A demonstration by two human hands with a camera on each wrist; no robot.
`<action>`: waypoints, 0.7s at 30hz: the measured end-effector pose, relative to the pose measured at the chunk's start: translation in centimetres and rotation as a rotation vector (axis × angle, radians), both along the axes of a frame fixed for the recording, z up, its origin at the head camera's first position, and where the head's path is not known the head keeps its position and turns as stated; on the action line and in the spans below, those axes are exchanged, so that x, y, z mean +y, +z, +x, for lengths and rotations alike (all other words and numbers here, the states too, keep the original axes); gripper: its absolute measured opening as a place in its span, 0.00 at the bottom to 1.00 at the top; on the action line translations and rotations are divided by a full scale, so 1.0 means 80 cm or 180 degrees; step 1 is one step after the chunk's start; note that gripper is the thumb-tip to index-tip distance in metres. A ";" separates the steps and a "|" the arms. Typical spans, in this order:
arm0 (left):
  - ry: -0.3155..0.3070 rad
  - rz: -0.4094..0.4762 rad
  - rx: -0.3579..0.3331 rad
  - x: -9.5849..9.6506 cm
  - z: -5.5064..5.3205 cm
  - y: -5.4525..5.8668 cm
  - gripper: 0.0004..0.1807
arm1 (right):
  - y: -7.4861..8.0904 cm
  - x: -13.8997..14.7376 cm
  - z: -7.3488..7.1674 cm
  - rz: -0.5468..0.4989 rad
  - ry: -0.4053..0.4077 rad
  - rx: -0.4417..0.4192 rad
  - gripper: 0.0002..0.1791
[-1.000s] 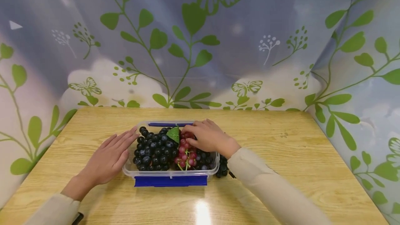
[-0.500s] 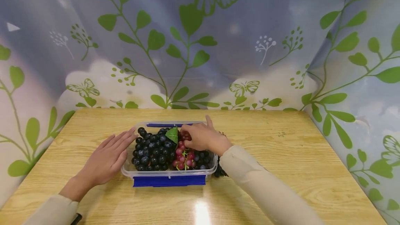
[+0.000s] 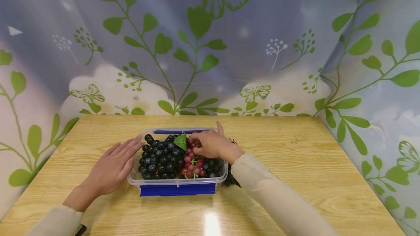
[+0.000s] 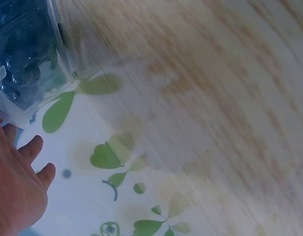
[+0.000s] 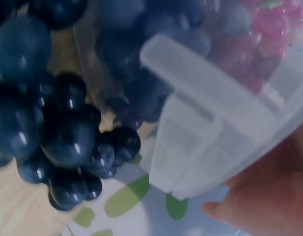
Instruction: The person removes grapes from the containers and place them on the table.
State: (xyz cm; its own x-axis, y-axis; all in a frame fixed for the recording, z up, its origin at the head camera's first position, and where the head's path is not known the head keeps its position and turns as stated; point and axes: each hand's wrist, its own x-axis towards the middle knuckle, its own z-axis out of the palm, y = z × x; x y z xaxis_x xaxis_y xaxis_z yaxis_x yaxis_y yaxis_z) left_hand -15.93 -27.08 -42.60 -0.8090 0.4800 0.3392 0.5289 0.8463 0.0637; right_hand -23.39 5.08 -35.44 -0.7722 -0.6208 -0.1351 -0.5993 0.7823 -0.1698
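A clear plastic food container point(image 3: 164, 181) with blue clips holds dark grapes point(image 3: 160, 157) on its left and a bunch of red grapes point(image 3: 191, 165) right of centre. More dark grapes lie at its right end. My right hand point(image 3: 211, 144) reaches over the rim with bent fingers and pinches the upper part of the red bunch; the fingertips are partly hidden. One finger sticks up. Straight-fingered, my left hand point(image 3: 111, 166) rests against the container's left end. In the left wrist view that hand point(image 4: 18, 182) shows beside the container's corner.
Outside the container's right end, partly under my right forearm, lies another dark grape bunch point(image 5: 68, 137). A green leaf point(image 3: 180, 142) sits between the dark and red grapes. The wooden table point(image 3: 279, 137) ends at a leaf-patterned cloth point(image 3: 210, 46) behind.
My right hand has shifted slightly at the red grapes, and one finger has lifted away from the others. My left hand keeps its place at the container's left end.
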 end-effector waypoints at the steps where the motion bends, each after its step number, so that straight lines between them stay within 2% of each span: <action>1: -0.0005 0.0006 0.0000 0.000 0.000 0.000 0.29 | -0.001 0.001 0.001 -0.0034 0.0017 0.0045 0.19; 9: -0.0006 0.0020 0.0015 0.001 0.000 0.000 0.29 | -0.004 0.020 0.008 -0.0454 0.0199 0.0367 0.15; 21: 0.0011 0.0026 -0.0036 0.001 0.001 0.000 0.29 | 0.025 0.053 0.024 -0.0913 0.0221 0.0527 0.14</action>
